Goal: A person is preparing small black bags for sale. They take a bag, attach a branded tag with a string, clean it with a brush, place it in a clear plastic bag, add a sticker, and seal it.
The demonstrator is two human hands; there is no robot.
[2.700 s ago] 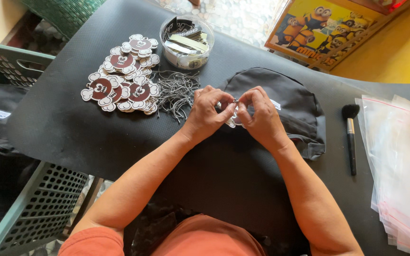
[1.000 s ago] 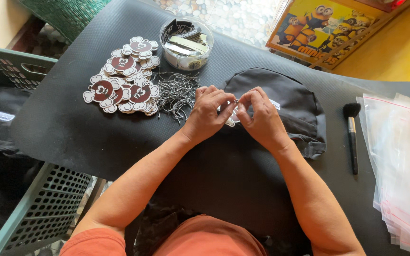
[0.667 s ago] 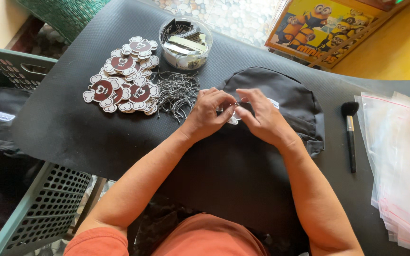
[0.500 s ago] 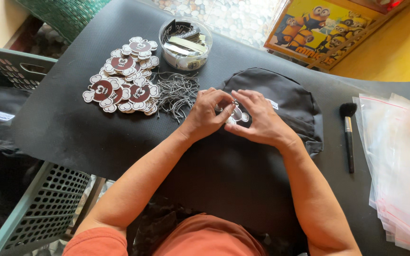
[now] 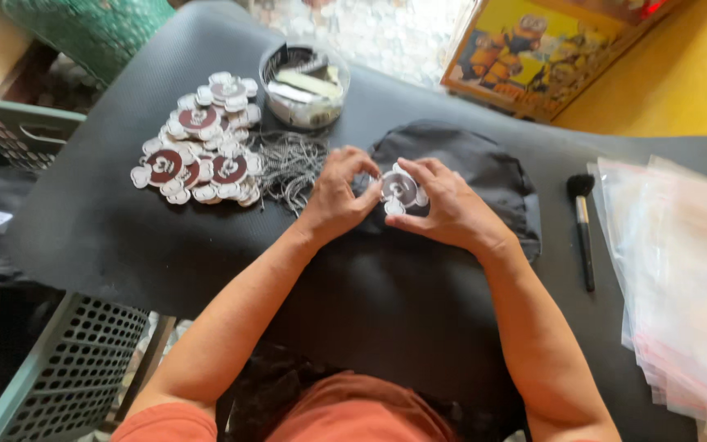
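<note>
Head view is showing me both hands meeting a little above the centre of the frame, over a black pouch (image 5: 484,168) lying on the black mat (image 5: 108,237). My left hand (image 5: 339,200) is curling its fingers closed and pinching the left edge of a small white and dark red flower-shaped tag (image 5: 401,189). My right hand (image 5: 450,211) is lying flatter, fingers bent over the right side of the same tag, pressing it down against the pouch, so both hands are gripping that one piece.

In the upper left of the frame I am seeing a pile of matching tags (image 5: 198,151) spreading across the mat, and just beside it, toward the centre, a tangle of thin metal chains (image 5: 292,164) touching the pile's right edge. Above the chains a round clear tub (image 5: 304,82) is sitting with pale strips inside.

At the right of the frame a black-bristled brush (image 5: 583,225) is lying lengthwise near the pouch, and a stack of clear plastic bags (image 5: 681,278) is filling the right edge. A grey slotted crate (image 5: 51,368) is showing at lower left.
</note>
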